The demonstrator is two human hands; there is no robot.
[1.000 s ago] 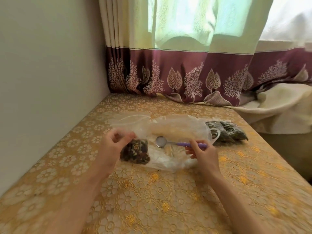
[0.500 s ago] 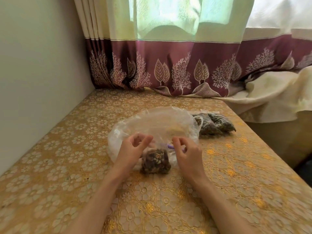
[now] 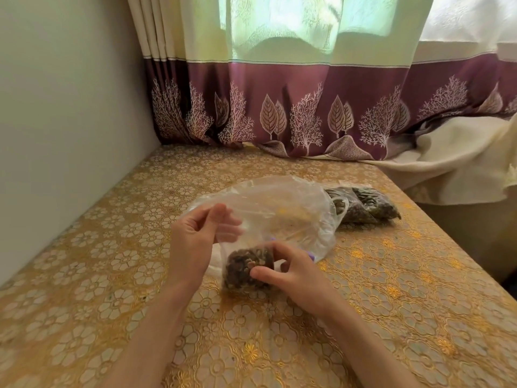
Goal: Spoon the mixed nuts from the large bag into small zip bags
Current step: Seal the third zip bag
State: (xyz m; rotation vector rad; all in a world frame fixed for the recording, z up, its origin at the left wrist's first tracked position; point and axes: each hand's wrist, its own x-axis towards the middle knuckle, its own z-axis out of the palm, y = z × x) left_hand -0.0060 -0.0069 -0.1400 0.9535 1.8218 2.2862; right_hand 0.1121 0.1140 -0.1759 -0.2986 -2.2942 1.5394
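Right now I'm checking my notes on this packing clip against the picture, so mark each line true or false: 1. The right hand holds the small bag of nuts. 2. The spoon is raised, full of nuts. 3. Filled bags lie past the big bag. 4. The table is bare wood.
1. The right hand holds the small bag of nuts: true.
2. False: no spoon is raised; only a bit of purple handle shows by the large clear bag, and the left hand pinches the small bag's top.
3. True: filled bags lie behind it on the right.
4. False: a gold floral cloth covers the table.
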